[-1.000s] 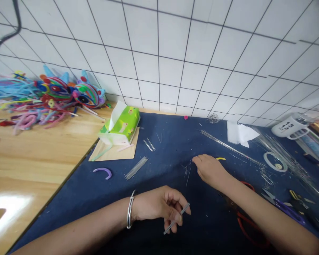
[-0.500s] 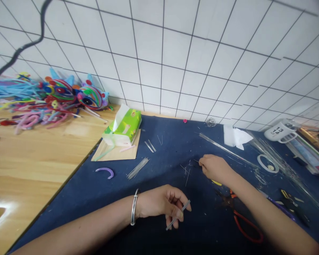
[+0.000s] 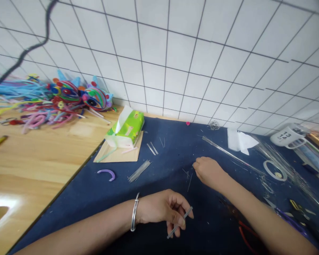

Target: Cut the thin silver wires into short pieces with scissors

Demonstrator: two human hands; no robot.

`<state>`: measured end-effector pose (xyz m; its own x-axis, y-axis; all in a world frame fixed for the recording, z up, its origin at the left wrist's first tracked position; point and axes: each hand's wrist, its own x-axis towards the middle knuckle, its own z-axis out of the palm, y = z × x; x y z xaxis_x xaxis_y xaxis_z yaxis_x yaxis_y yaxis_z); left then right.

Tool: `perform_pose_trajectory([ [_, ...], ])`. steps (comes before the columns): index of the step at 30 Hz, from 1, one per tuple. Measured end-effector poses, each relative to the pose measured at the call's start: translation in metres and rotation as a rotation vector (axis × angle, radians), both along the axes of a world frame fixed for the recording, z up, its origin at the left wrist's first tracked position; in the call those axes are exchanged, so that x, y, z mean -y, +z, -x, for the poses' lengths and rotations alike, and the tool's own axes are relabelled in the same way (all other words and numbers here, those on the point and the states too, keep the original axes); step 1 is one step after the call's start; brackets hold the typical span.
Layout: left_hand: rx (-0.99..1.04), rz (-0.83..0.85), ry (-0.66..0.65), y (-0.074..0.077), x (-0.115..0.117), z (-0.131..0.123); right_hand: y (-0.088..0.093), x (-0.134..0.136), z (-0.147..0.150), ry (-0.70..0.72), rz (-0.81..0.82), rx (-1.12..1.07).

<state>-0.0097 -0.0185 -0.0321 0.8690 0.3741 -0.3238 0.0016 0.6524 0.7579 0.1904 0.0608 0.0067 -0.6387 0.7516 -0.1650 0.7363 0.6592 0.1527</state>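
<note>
Thin, straight, shiny grey wires (image 3: 188,212) sit in the left hand (image 3: 168,208) — pinched by thumb and fingers. The right hand (image 3: 208,170), toward one o'clock, has its fingertips close together; I can't tell if they hold anything. From the left hand, one wire bundle (image 3: 139,170) lies near eleven o'clock, one smooth purple curve (image 3: 106,171) at ten. At nine, the blue mat (image 3: 175,141) meets pale wood (image 3: 55,148); a gap parts the hands.

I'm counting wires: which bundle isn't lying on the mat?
The short bundle pinched in the left hand; the other wire bundles lie on the blue mat.
</note>
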Motion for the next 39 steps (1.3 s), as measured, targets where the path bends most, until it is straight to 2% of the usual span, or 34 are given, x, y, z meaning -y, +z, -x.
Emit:
perform_pose_trajectory([
  [3, 0.012, 0.033, -0.008, -0.001, -0.002, -0.001, -0.005, -0.003, 0.004, 0.038, -0.036, -0.025],
  [6, 0.024, 0.049, -0.008, -0.003, -0.004, -0.002, -0.009, -0.008, 0.004, -0.007, 0.000, -0.183],
  [11, 0.035, 0.057, -0.007, -0.006, -0.004, -0.001, -0.007, -0.017, 0.006, -0.183, 0.314, -0.501],
  [15, 0.025, 0.054, -0.009, -0.007, -0.004, 0.001, -0.004, -0.019, 0.012, -0.228, 0.485, -0.517],
  [17, 0.025, 0.054, -0.014, -0.007, -0.004, 0.001, -0.005, -0.017, 0.015, -0.221, 0.495, -0.462],
  [24, 0.016, 0.053, -0.014, -0.003, -0.005, 0.001, -0.018, -0.014, 0.026, -0.172, 0.365, -0.332],
  [28, -0.001, 0.049, -0.007, 0.001, -0.005, 0.000, -0.008, -0.016, 0.022, -0.163, 0.362, -0.335],
  [30, -0.007, 0.042, -0.008, 0.002, -0.005, 0.000, 0.003, -0.015, 0.015, -0.120, 0.347, -0.344],
  [33, -0.010, 0.040, -0.013, 0.002, -0.005, 0.000, 0.013, -0.008, 0.003, 0.053, 0.337, -0.310],
  [36, -0.012, 0.043, -0.017, 0.003, -0.005, 0.001, 0.010, 0.003, -0.004, 0.222, 0.332, -0.227],
  [39, -0.017, 0.045, -0.013, 0.004, -0.005, 0.000, 0.004, 0.011, -0.006, 0.279, 0.261, -0.163],
])
